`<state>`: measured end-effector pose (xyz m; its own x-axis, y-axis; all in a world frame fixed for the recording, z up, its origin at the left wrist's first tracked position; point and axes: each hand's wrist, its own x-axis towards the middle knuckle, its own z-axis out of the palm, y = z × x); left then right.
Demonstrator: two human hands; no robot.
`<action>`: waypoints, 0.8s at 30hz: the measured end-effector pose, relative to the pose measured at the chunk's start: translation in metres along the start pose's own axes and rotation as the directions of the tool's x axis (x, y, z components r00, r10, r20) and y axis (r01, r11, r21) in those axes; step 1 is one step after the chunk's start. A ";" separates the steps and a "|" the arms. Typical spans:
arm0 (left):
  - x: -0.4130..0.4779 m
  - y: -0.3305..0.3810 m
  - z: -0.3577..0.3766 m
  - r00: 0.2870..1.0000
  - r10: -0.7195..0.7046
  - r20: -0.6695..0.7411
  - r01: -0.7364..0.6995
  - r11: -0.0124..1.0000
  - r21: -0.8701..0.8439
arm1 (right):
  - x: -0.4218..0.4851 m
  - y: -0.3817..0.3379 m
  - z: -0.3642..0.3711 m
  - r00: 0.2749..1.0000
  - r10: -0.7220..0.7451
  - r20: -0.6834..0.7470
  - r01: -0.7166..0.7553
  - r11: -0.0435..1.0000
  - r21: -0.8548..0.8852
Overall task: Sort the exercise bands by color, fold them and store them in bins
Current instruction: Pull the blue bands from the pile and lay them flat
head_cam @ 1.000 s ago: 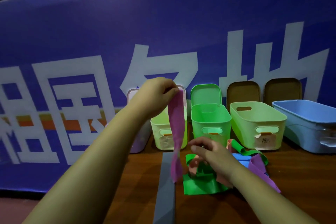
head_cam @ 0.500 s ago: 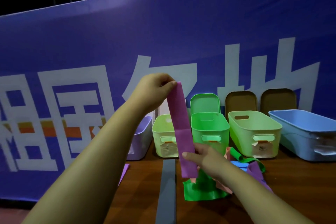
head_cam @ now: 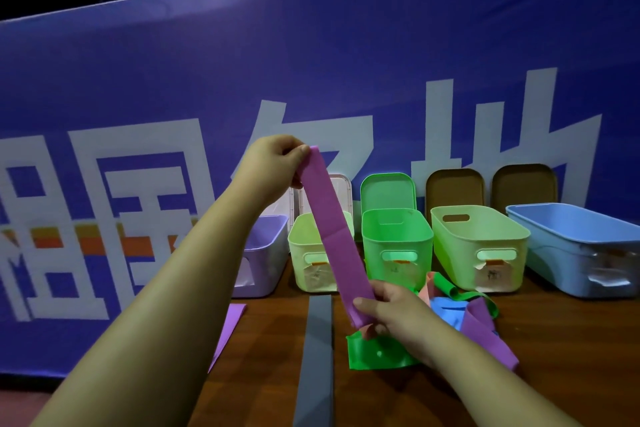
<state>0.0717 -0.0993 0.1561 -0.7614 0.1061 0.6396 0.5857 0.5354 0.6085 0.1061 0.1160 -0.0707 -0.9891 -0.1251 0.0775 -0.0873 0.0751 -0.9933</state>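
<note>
Left hand point(head_cam: 273, 166) is pinching the top end, and right hand point(head_cam: 391, 308) is gripping the bottom end, of one magenta band point(head_cam: 332, 236), which is slanting taut in the air above the desk point(head_cam: 519, 374) and in front of the bins. Below the right hand a tangled pile of bands point(head_cam: 450, 308) is lying on the desk, with green, blue, purple and pink showing and the count hard to make out, while one purple band point(head_cam: 228, 326) is lying apart at the left edge. Five bins are standing in a row, lilac bin point(head_cam: 263, 253), pale green bin point(head_cam: 304, 253), green bin point(head_cam: 394, 239), wide pale green bin point(head_cam: 481, 243) and blue bin point(head_cam: 571, 246), their paper labels blurring beyond reading, with four lids point(head_cam: 388, 189) leaning on a banner point(head_cam: 311, 62) whose white characters are being partly covered.
</note>
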 end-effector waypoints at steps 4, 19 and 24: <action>0.000 -0.009 -0.003 0.999 -0.026 -0.026 0.027 1.000 0.007 | -0.003 0.003 -0.001 1.000 0.008 0.019 -0.010 0.993 0.116; -0.063 -0.075 -0.030 0.901 -0.415 -0.125 0.382 0.896 -0.225 | 0.008 0.001 -0.010 0.948 0.207 -0.240 -0.024 0.802 0.596; -0.119 -0.101 -0.050 0.847 -0.529 -0.047 0.493 0.816 -0.302 | 0.020 -0.015 -0.001 0.939 0.184 -0.290 -0.002 0.846 0.533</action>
<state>0.1171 -0.2080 0.0420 -0.9421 -0.2324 0.2418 0.1866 0.2358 0.9537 0.0873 0.1138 -0.0542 -0.9794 0.1832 -0.0855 -0.0093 -0.4633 -0.8862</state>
